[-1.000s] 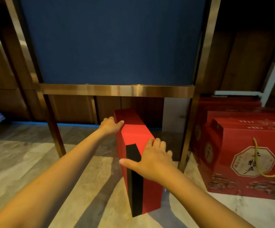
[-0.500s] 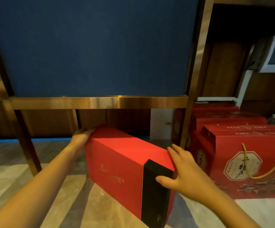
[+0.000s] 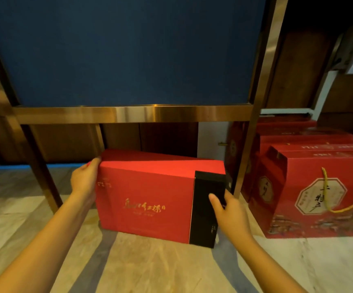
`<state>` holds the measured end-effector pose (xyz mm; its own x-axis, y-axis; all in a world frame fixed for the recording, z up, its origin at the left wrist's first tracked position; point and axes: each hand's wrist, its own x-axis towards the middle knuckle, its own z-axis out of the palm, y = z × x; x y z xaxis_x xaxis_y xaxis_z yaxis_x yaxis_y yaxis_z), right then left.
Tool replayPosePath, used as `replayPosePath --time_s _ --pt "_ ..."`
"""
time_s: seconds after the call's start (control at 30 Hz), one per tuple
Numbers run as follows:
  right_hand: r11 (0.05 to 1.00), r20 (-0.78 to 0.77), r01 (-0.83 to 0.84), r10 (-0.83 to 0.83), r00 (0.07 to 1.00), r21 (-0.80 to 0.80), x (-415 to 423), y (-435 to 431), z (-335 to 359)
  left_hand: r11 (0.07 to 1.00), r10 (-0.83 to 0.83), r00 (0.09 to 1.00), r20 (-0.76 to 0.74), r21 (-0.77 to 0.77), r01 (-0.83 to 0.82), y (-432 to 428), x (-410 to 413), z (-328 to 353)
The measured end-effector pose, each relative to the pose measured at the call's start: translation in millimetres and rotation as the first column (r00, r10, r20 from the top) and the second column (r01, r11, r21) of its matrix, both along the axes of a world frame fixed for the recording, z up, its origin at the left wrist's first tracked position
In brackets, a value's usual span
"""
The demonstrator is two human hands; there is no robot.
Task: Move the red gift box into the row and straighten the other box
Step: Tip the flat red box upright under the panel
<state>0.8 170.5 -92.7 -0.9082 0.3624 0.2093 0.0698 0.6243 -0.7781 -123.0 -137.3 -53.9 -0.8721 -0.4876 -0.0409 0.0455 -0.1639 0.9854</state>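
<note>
The left hand [image 3: 84, 180] presses flat on the left end of the red gift box [image 3: 146, 199], fingers spread over the top corner, and the right hand [image 3: 228, 208] clasps the black-banded right end, thumb on the front face and fingers wrapped behind, so the box is held between both. A second ago the box pointed its narrow end at the camera; now its broad gold-lettered face is turned forward, parallel to the fronts of the other red boxes [image 3: 319, 193]. It stands on the marble floor [image 3: 150, 267] under the brass-framed stand [image 3: 129, 114], just left of the stand's leg [image 3: 245, 157], so sliding it into line remains
</note>
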Motion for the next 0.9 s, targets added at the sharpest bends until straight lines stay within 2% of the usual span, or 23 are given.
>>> replayPosePath --time_s 0.2,0.47,0.7,0.9 --pt "0.995 -0.065 -0.089 0.085 0.994 -0.055 -37.1 8.4 3.6 0.996 0.085 0.996 0.005 -0.013 -0.085 -11.1 12.0 -6.3" --pt "0.987 -0.075 -0.119 0.112 0.991 -0.103 -61.9 16.9 3.7 0.985 0.153 0.988 0.003 -0.082 -0.153 4.5 9.0 -3.9" --pt "0.996 -0.071 -0.085 0.082 0.994 -0.038 -68.7 20.3 -6.0 0.972 0.181 0.983 -0.016 -0.15 -0.181 6.4 5.7 -8.6" --pt "0.998 -0.05 -0.054 0.055 0.997 0.014 -75.3 21.1 -10.6 0.963 0.182 0.983 0.031 -0.206 -0.171 2.6 -2.2 -7.7"
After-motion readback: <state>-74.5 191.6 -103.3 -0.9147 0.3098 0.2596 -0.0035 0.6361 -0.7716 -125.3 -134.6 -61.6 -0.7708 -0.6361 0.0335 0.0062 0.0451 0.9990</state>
